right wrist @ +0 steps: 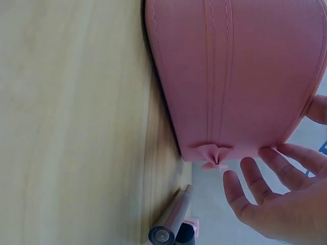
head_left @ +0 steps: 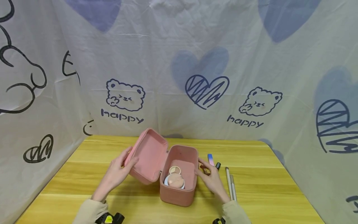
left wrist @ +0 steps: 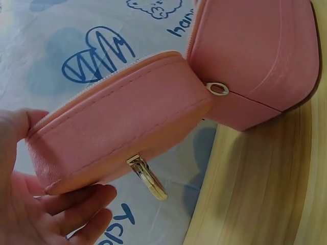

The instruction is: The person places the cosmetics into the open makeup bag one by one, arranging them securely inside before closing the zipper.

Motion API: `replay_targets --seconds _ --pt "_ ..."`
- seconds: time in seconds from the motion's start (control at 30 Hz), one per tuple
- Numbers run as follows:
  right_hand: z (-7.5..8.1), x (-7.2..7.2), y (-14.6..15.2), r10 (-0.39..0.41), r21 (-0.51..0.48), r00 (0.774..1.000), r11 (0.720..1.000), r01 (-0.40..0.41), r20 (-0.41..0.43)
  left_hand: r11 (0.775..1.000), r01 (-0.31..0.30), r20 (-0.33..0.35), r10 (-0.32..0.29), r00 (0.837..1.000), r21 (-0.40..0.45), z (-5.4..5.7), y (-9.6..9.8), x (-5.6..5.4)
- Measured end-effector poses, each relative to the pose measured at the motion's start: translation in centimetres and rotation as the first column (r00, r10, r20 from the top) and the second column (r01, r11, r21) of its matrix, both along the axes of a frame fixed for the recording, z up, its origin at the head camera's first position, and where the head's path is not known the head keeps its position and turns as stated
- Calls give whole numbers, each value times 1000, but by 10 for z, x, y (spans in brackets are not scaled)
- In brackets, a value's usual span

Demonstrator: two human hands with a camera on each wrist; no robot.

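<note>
A pink makeup case [head_left: 179,197] stands on the table with its lid [head_left: 149,155] swung out to the left. My left hand [head_left: 116,171] grips the lid's outer edge, thumb on the rim and fingers beneath, near a gold ring [left wrist: 148,178]. At the case's right rim, my right hand [head_left: 211,179] rests its thumb and fingertips lightly, other fingers spread beside a pink bow [right wrist: 213,154]. Inside the case lie a small round palette [head_left: 175,170] and a beige powder puff [head_left: 175,180] on a white round compact.
Right of the case lie a blue-and-pink tube [head_left: 210,159], a black-capped item [head_left: 218,165] and two slender sticks, one a pale stick [head_left: 228,183]. A printed white cloth [head_left: 167,62] hangs behind the wooden table [head_left: 265,193] and along its sides.
</note>
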State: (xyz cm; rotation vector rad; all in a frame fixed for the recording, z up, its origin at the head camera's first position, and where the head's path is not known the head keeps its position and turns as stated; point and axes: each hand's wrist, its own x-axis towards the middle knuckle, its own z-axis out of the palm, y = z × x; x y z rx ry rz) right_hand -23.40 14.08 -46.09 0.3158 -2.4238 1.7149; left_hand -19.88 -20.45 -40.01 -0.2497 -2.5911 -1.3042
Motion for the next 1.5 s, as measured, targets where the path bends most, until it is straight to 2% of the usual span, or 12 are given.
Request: replay_targets --seconds 0.17,0.33,0.53,0.67,1.07,1.3,1.5 --pt "1 -1 0 10 9 1000 1000 -10 2 994 71 34 -74 997 78 -1 -4 4" --pt "4 -2 -1 11 20 1000 1000 -11 22 975 140 82 -156 984 170 1 -7 8" --pt "6 -3 -1 20 31 999 999 -21 40 966 166 146 -197 970 197 3 -8 11" --pt "6 -6 0 43 41 998 998 -45 50 957 178 157 -217 964 228 3 -7 14" --pt "5 -10 6 100 63 991 992 -105 87 948 173 132 -214 968 269 -1 -3 21" --pt "3 -12 12 201 86 977 974 -207 75 949 160 142 -204 969 272 -2 -3 21" --pt "5 -12 26 256 47 962 964 -261 92 951 155 144 -199 969 266 -2 -3 21"
